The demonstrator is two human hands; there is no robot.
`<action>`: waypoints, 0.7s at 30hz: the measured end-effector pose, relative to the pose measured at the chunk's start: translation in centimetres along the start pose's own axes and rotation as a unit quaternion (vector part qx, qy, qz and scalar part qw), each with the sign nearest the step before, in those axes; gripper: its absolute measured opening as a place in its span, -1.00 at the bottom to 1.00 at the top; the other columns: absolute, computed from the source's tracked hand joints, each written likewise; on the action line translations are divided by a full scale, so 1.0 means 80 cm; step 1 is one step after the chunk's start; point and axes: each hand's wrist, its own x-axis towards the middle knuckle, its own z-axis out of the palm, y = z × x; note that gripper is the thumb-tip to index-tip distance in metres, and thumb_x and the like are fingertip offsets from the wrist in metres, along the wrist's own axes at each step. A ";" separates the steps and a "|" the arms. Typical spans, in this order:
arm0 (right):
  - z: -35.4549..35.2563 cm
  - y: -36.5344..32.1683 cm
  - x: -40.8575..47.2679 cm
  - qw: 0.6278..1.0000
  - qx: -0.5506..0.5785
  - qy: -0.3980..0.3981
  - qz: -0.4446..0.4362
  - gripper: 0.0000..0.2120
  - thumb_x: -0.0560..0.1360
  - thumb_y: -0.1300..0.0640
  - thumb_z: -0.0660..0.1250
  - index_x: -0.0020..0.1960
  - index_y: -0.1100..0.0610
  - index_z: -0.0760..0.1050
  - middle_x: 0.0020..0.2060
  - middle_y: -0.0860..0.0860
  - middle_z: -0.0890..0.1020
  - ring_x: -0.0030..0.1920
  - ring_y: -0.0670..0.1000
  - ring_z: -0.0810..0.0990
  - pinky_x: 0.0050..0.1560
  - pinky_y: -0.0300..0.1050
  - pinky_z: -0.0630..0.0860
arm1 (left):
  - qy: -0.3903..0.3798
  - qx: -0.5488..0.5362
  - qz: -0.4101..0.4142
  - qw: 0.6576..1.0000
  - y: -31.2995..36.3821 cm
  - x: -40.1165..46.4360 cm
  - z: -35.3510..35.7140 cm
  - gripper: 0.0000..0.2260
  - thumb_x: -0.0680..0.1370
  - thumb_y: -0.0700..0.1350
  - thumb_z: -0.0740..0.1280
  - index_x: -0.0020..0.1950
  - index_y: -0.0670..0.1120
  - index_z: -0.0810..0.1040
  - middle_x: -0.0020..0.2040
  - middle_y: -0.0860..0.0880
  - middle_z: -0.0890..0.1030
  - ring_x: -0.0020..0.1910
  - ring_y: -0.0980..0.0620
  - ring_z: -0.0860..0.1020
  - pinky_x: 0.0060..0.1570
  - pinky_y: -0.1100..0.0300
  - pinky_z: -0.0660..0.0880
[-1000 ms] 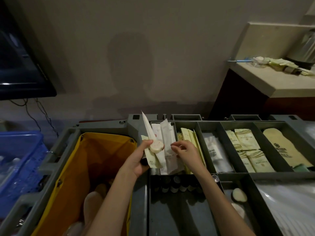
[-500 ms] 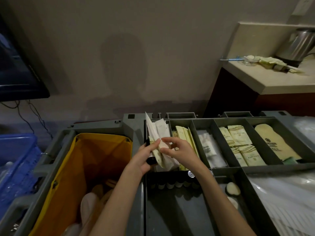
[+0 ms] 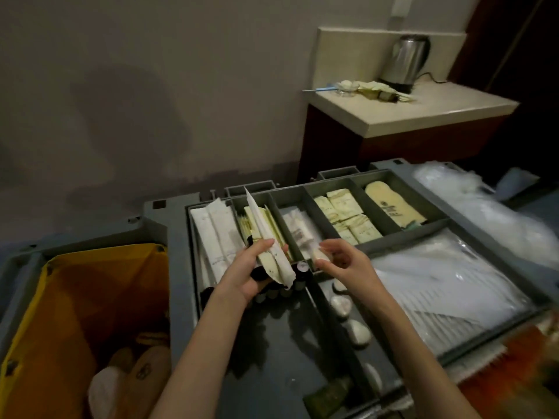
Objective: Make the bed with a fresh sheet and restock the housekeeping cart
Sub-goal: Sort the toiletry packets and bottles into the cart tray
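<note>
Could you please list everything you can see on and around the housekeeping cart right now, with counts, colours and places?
cart tray: one, grey, divided into compartments, centre.
long white packets: a few, far-left compartment.
yellow sachets: several, pale yellow, a far compartment right of centre.
slipper: one showing, cream, far-right compartment.
round soaps: several, whitish, narrow near compartment.
small bottles: a row, dark caps, below the left hand.
plastic bags: a stack, clear, right compartment.
yellow bag: one, left of the tray, slippers inside.
kettle: one, steel, on the counter.
counter: one, cream top.
left hand: holds a bundle of packets.
right hand: pinches a small pale item, unclear.
</note>
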 end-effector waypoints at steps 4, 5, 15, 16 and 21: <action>-0.049 0.031 -0.032 0.994 -0.102 0.025 0.014 -0.64 0.41 0.03 0.47 0.16 -0.10 0.47 0.01 -0.15 0.57 0.04 -0.22 0.52 -0.03 -0.37 0.46 | -0.020 0.016 -0.017 1.000 -0.027 -0.002 0.031 -0.74 0.54 -0.19 0.32 0.22 -0.17 0.48 -0.11 -0.16 0.70 -0.13 -0.06 0.67 -0.27 0.02 0.59; -0.057 0.038 -0.039 0.990 -0.137 0.025 0.013 -0.62 0.40 0.02 0.47 0.17 -0.13 0.45 0.03 -0.14 0.54 0.06 -0.26 0.46 0.01 -0.40 0.41 | -0.025 0.015 -0.019 0.999 -0.033 -0.003 0.036 -0.73 0.53 -0.20 0.33 0.23 -0.16 0.48 -0.10 -0.17 0.70 -0.13 -0.05 0.67 -0.24 0.00 0.58; -0.078 0.093 -0.078 0.939 -0.344 -0.012 0.013 -0.53 0.37 -0.09 0.45 0.24 -0.16 0.42 0.18 -0.05 0.41 0.31 0.05 0.27 0.19 -0.15 0.23 | -0.047 -0.005 -0.024 0.999 -0.069 -0.016 0.059 -0.93 0.54 -0.28 0.30 -0.01 -0.15 0.52 -0.14 -0.15 0.67 -0.06 -0.05 0.63 -0.09 -0.03 0.53; -0.076 0.093 -0.078 0.939 -0.344 -0.017 0.012 -0.51 0.38 -0.06 0.45 0.27 -0.15 0.41 0.21 -0.04 0.40 0.33 0.05 0.25 0.21 -0.13 0.23 | -0.048 -0.010 -0.024 0.998 -0.070 -0.017 0.059 -0.92 0.54 -0.29 0.29 0.00 -0.15 0.52 -0.11 -0.14 0.67 -0.05 -0.05 0.63 -0.07 -0.04 0.53; -0.071 0.076 -0.077 0.960 -0.280 0.002 0.001 -0.54 0.42 0.02 0.44 0.27 -0.11 0.42 0.11 -0.19 0.32 0.26 -0.09 0.25 0.28 -0.13 0.27 | -0.053 -0.033 -0.021 0.998 -0.070 -0.016 0.050 -0.89 0.58 -0.31 0.19 0.01 -0.12 0.42 0.09 -0.16 0.63 0.06 -0.12 0.59 0.16 -0.10 0.46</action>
